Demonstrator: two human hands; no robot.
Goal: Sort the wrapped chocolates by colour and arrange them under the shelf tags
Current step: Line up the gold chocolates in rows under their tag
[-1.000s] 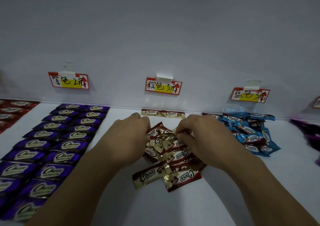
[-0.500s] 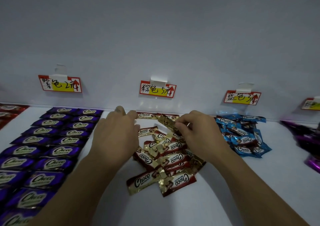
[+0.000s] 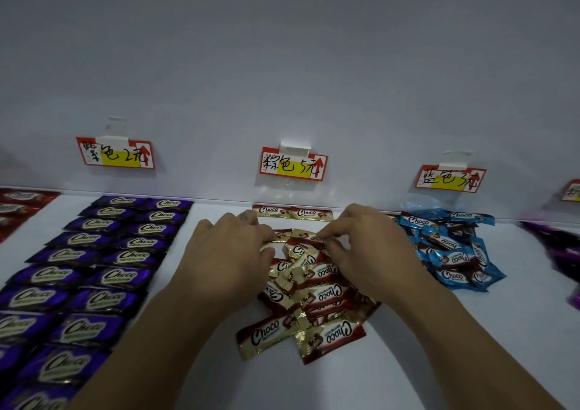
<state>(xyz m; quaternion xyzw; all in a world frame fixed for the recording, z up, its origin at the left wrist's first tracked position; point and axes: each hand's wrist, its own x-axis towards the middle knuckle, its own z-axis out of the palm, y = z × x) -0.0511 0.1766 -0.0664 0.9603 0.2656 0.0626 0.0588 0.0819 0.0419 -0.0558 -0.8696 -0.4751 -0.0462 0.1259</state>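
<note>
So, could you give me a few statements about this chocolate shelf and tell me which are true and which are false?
1. The purple chocolates lie in tidy rows. True.
2. The blue chocolates are lined up neatly. False: they lie in a loose heap.
3. The left hand and the right hand are both over the brown pile. True.
4. No brown chocolate lies under the middle tag yet. False: two brown chocolates lie side by side at the back, below it.
5. The right hand's fingers pinch a brown wrapper. True.
</note>
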